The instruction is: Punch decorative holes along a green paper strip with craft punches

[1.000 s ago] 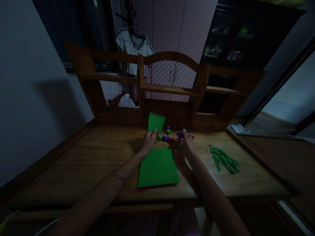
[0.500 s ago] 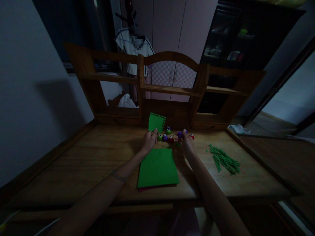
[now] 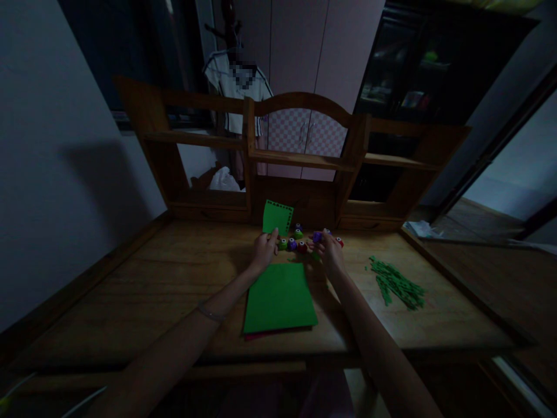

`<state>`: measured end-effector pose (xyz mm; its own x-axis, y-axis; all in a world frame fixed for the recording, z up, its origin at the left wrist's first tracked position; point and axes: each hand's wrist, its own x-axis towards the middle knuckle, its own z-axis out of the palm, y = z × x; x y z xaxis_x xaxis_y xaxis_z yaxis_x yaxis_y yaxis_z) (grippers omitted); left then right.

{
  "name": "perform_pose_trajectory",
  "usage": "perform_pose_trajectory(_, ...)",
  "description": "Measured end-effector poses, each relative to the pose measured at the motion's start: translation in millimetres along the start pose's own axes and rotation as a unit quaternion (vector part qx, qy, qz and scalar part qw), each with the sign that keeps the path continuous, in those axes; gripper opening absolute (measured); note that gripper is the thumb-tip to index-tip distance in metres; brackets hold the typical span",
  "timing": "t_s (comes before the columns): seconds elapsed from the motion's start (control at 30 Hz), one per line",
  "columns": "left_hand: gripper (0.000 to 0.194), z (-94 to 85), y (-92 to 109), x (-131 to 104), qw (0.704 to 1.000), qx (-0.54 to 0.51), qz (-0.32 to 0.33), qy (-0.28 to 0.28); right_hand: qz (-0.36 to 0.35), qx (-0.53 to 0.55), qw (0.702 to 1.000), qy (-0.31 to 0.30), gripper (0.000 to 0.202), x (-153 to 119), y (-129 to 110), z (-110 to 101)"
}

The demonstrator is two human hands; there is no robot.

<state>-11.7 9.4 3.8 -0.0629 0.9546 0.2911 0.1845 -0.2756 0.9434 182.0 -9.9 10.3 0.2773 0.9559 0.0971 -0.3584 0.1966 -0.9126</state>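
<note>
Beyond my left hand (image 3: 264, 251) and right hand (image 3: 329, 251), a wooden shelf unit (image 3: 300, 156) is standing at the far side of the wooden desk (image 3: 165, 278). Past my left hand, I am seeing a white shirt (image 3: 223, 74) hanging by a dark coat stand (image 3: 229, 28), with a white bundle (image 3: 223, 179) sitting lower down. A pale pink wardrobe (image 3: 296, 52) is rising straight ahead of both hands, its lower doors showing checks. Beyond my right hand, a dark cabinet (image 3: 402, 64) is looming, and something white and crumpled (image 3: 421, 229) is lying farther right. A pale wall (image 3: 47, 197) is running left of my left hand.
</note>
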Motion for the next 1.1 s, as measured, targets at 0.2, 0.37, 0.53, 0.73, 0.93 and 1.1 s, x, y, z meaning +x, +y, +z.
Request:
perform_pose_trajectory(0.2,0.048,1.1,-4.0,1.5,1.0,0.002,-0.005,0.006,-0.011,-0.012,1.0,0.014,0.032,0.2,-0.5,3.5)
perform_pose_trajectory(0.37,0.047,0.5,-1.6,0.6,1.0,0.003,0.0,-0.001,-0.037,-0.032,0.999,0.014,0.033,-2.1,0.5,5.4)
perform_pose_trajectory(0.53,0.048,0.9,-2.7,0.7,1.0,0.006,-0.002,-0.002,-0.079,-0.116,0.99,0.001,0.036,-6.9,0.0,5.9)
perform_pose_trajectory(0.73,0.05,0.9,-1.8,0.1,1.0,0.014,-0.005,-0.002,-0.106,-0.229,0.967,-0.026,0.031,-16.2,-5.6,11.6)
perform_pose_trajectory(0.93,0.049,1.3,-0.1,-0.5,1.0,0.002,0.001,0.001,-0.193,-0.324,0.921,-0.093,0.021,-26.5,-5.8,19.1)
perform_pose_trajectory(1.1,0.047,1.9,-2.1,0.4,1.0,0.004,0.002,0.004,-0.219,-0.372,0.886,-0.169,0.024,-28.9,-2.1,20.1)
